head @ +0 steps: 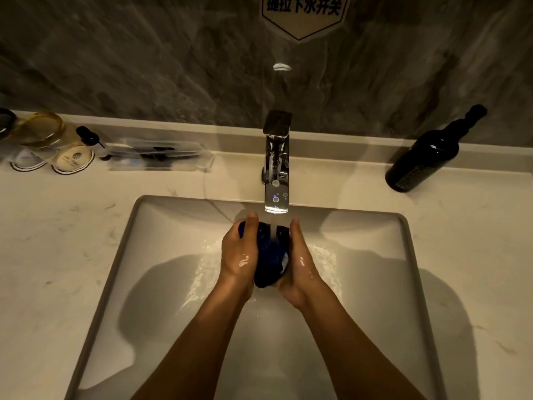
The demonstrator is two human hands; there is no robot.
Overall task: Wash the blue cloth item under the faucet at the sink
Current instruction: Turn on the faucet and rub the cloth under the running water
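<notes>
Head view: at frame centre the left hand (239, 255) and right hand (300, 267) press the blue cloth (269, 255) bunched between their palms, its long axis running away toward the faucet (276, 180), whose stream lands on its far end, above the sink (173, 255).

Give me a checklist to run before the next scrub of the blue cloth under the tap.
1. Water running from faucet: ok.
2. Blue cloth under the stream: ok.
3. Left hand and right hand grip on cloth from both sides: ok.
4. Cloth held over the sink: ok.
5. Dark bottle upright, away from hands: ok.
6. Soap on cloth: cannot tell.
</notes>
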